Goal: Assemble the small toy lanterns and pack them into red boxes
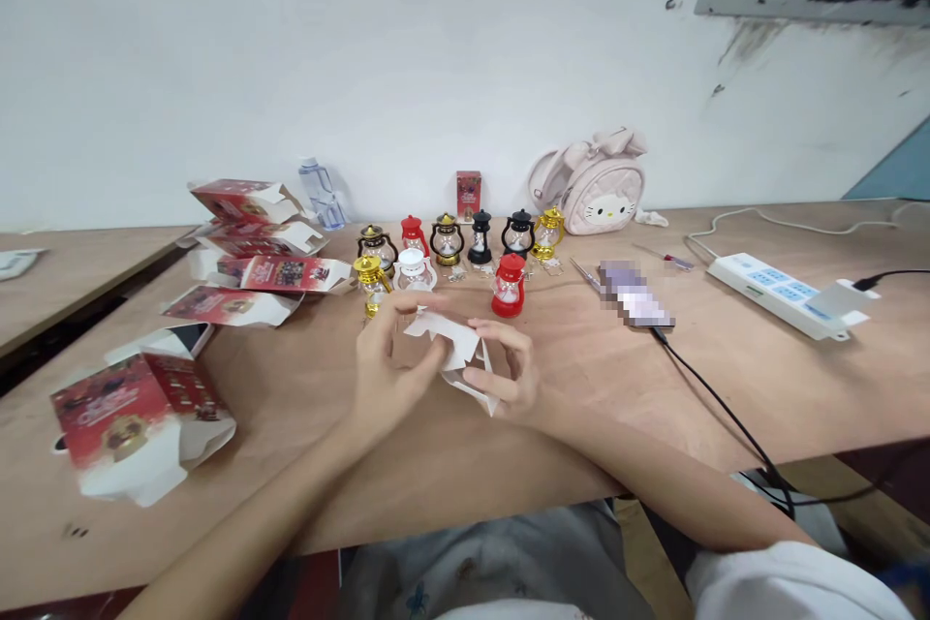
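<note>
Between my two hands is a small cardboard box (456,341), its white inside and loose flaps showing toward me. My left hand (388,354) grips it on the left, with the thumb pressed at a flap. On the right side my right hand (512,370) has its fingers closed around the box's edge. Just beyond stand several miniature lanterns: a red lantern (509,287), a white lantern (414,271) and a gold lantern (373,285) are nearest. Behind them are a black lantern (480,238) and others in bronze, red and gold.
Opened red printed boxes (272,273) are heaped at the left, with a larger one (138,412) nearer me. A closed red box (469,194), a bottle (321,194) and a pink bag (603,189) stand by the wall. Rightward lie a cabled phone (634,293), a screwdriver (675,261) and a power strip (777,294).
</note>
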Motion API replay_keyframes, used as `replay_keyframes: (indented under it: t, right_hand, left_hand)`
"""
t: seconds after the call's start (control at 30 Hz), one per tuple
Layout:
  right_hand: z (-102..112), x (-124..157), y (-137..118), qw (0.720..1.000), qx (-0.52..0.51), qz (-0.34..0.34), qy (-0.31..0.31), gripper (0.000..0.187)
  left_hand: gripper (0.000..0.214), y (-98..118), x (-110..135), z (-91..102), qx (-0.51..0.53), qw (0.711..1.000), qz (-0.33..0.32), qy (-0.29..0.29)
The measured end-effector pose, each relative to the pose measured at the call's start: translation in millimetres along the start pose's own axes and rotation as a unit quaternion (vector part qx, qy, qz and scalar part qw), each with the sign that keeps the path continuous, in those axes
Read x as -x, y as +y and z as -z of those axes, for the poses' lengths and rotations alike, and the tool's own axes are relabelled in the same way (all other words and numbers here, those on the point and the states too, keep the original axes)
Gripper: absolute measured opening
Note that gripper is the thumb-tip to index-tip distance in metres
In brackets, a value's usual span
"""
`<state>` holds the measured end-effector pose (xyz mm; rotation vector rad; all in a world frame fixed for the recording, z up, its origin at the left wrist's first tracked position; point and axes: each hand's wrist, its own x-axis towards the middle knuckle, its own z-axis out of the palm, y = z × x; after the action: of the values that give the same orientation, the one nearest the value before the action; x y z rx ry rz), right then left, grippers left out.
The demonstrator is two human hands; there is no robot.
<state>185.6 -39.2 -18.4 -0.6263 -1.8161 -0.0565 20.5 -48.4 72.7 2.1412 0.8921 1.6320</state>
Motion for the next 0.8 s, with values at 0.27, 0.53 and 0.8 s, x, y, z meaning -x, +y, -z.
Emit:
replay_keyframes:
  t: [0.27,0.53,0.8]
  right_hand:
    - [7.7,-9.0,4.2,0.995,0.008,0.099,0.027,0.047]
    - [12.1,-8.7,10.1,0.997,0.024,0.077,-0.007,0.046]
    - [15.6,-7.1,10.1,1.000,0.006,0.003,-0.022,0.037]
  left_hand:
    - [0.028,-6.7,7.3,-4.0,0.108,0.985,0.087,-0.103]
    - [0.045,-18.6,23.8,-15.0,0.047,0.993,0.041,-0.102]
    - [0.049,-21.2,21.6,-8.9,0.071,0.987,-0.009,-0.143]
